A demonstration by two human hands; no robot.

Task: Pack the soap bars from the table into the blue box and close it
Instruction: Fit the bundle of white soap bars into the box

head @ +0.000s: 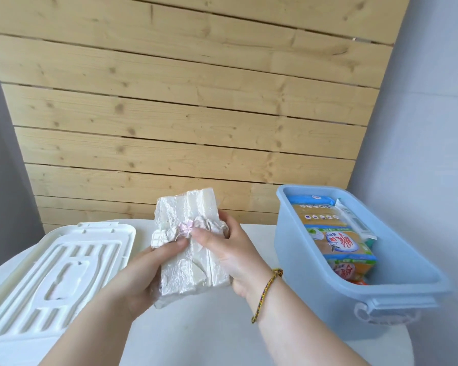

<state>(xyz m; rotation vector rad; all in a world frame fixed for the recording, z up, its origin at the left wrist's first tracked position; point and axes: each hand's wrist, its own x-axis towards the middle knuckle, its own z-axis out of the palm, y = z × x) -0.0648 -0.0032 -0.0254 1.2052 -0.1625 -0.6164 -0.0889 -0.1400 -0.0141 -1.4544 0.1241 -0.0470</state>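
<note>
At the lower left of the frame, a white lid (56, 283) lay flat on the table (196, 336), ribbed face up and well apart from the box it belonged to. Just right of it, at lower centre, the left hand (146, 273) was clamped on the lower left edge of a soap bundle (185, 262), its thumb pressed across the front. The bundle was several white bars stacked side by side in clear crinkled film, tied round the middle with a cream band and a small pink bow (186, 228), and it was held upright above the table. The right hand (236, 257), a braided bracelet (267, 294) on its wrist, gripped the right edge, its thumb at the bow.

The bars looked hard and fairly heavy together, while the film seemed slippery and the bow soft. The 2 long edges looked the safest hold, not the ribbon.

At the right of the frame, the blue box (310, 299) stood open, already lined with wrapped packets (336, 241). Their orange wrappers carried large red Chinese characters on a white oval that I could not read with confidence. The blue packet's small round logo was too small to make out.
</note>
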